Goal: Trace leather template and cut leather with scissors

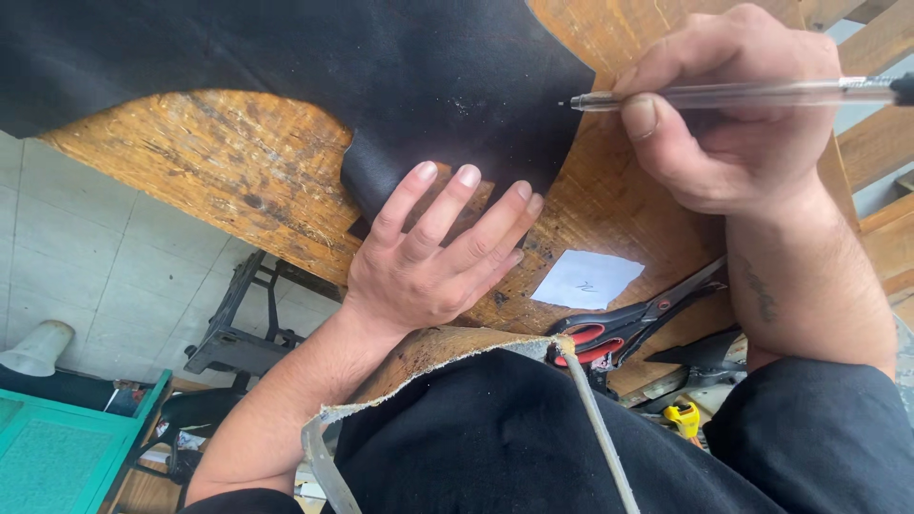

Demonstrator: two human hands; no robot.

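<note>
A large sheet of black leather (381, 67) lies across a worn wooden board (219, 162). My left hand (433, 252) presses flat on a lower flap of the leather, fingers spread, holding it down. My right hand (733, 119) grips a clear ballpoint pen (733, 93), its tip pointing left and resting at the leather's right edge.
A small white paper slip (586, 279) lies on the board. Black scissors with red inner handles (628, 328) sit by the board's near edge. Below the board are a black cast-iron machine stand (238, 324), a teal cabinet (67, 452) and a yellow tape measure (683, 417).
</note>
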